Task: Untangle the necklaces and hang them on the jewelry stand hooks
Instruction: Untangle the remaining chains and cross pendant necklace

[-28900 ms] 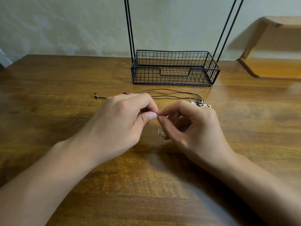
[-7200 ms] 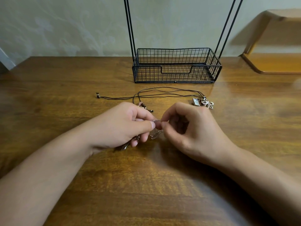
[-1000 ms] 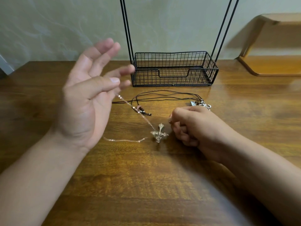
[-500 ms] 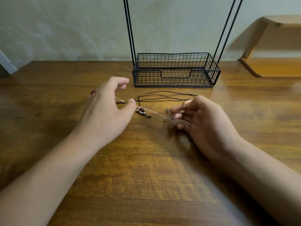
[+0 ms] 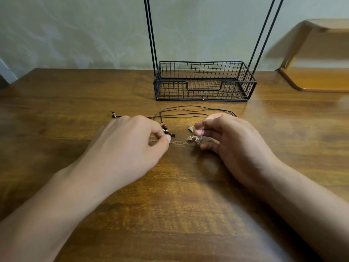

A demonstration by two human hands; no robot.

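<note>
Two hands are working a fine chain on a wooden table.

The left hand is pinching the thin silver chain between thumb and forefinger, while the right hand, fingers curled, is gripping the same chain just above its pendant, which is lying on the table. Just beyond the hands, the black cord necklace is lying in loops, its beads beside the left fingertips. Farther back, the jewelry stand is sitting near the wall, its wire basket base bearing upright rods.
</note>
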